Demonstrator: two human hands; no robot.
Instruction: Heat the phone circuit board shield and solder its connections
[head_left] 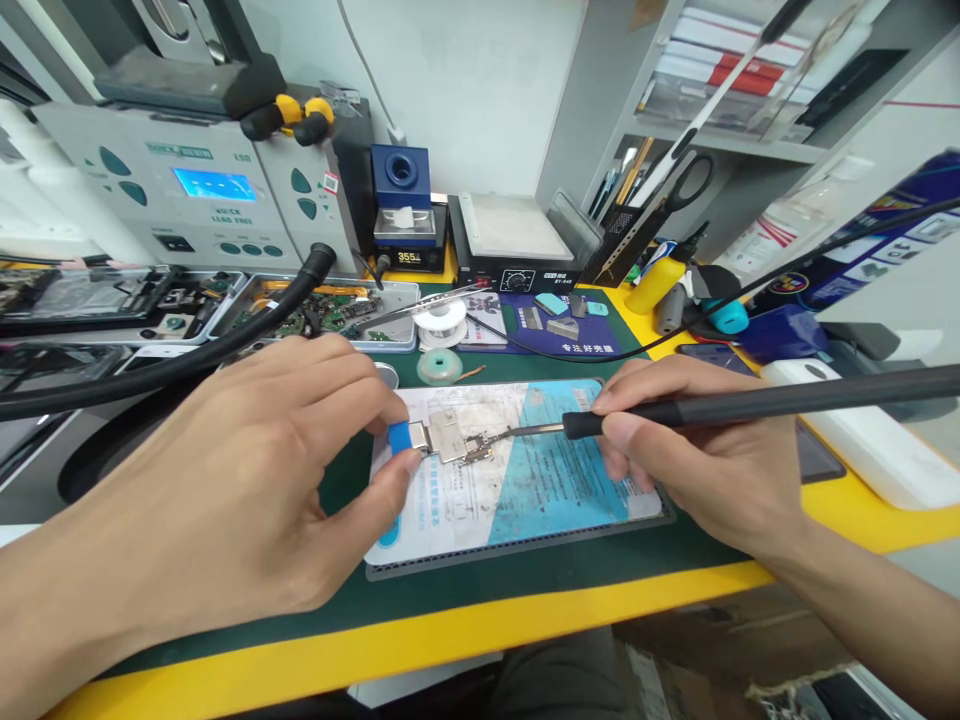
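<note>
In the head view my left hand (247,470) reaches in from the left, thumb and fingers pinched on the blue end (400,437) of a small silver metal piece. That piece meets a flat pale metal plate (448,436), and a small circuit part (478,449) with metal contacts sits at its right end. My right hand (690,450) grips a soldering iron (585,424) by its black handle. The iron's thin tip points left and appears to touch the small part. Below them lies a stained white and blue printed board (555,500).
A grey soldering station (225,235) stands back left, with a thick black hose (255,325) crossing above my left hand. Solder spools (441,325), trays of circuit boards (315,312) and a hot plate (514,230) line the back. A yellow bottle (660,280) stands right.
</note>
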